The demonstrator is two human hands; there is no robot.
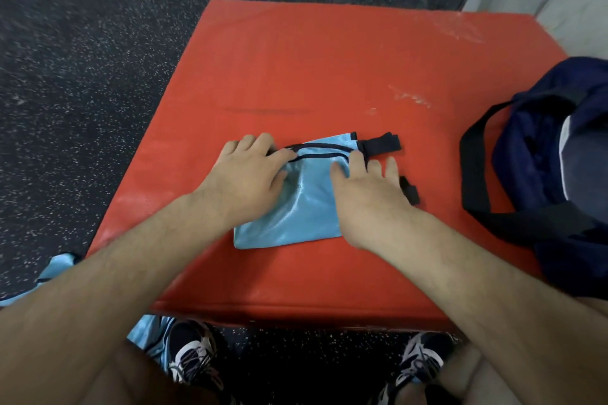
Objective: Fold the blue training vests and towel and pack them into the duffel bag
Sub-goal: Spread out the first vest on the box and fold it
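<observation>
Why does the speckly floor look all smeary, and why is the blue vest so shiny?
Head view: the speckled floor is streaked by motion blur at the far left; same view, the folded blue vest has glossy fabric that catches the light.

A folded vest (296, 214) lies on the near middle of a pad (296, 59), which sits on the floor (82, 76). The left hand (250, 174) rests on the vest's far left part. The right hand (368, 194) rests on its right edge. Two straps (381, 143) (both on the pad) stick out to the vest's right. The bag (539, 148) sits on the pad's right edge. More vests (62, 265) lie on the floor, near left, beside a shoe (194, 355).
</observation>
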